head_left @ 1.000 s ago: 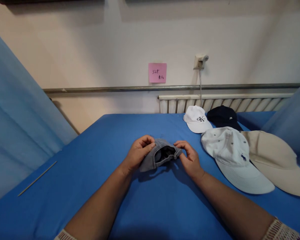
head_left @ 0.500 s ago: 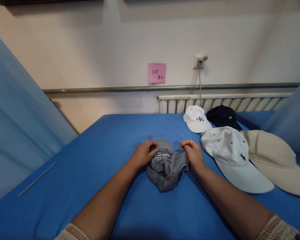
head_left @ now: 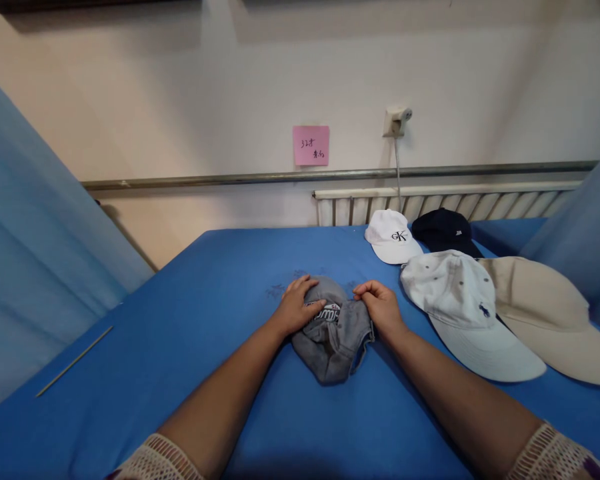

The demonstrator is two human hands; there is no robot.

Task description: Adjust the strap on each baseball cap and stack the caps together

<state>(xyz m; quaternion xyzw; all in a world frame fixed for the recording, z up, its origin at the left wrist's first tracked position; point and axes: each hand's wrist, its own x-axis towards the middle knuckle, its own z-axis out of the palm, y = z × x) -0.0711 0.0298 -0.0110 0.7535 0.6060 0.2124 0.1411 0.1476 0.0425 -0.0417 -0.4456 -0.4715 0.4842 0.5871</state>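
A crumpled grey baseball cap (head_left: pixel 329 347) with white lettering lies on the blue cover in front of me. My left hand (head_left: pixel 297 307) rests on its left side, fingers stretched over the crown and the thumb lying across the lettering. At the cap's upper right edge, my right hand (head_left: pixel 380 308) is closed in a pinch, thumb against forefinger. Whether a bit of the cap or some small thing is between those fingertips is hidden. The cap's back opening and strap face right, just below my right hand.
To the right lie a white cap (head_left: pixel 393 237), a navy cap (head_left: pixel 445 230), a pale grey cap (head_left: pixel 455 300) and a beige cap (head_left: pixel 540 297). A thin stick (head_left: pixel 75 360) lies far left on the blue-covered table (head_left: pixel 180 300). Behind stands a radiator (head_left: pixel 445 200); blue curtains (head_left: pixel 40 253) hang at both sides.
My left hand has flattened over the cap's crown, the thumb reaching further right across the lettering. My pinched right hand has come slightly down and left, closer to the cap.
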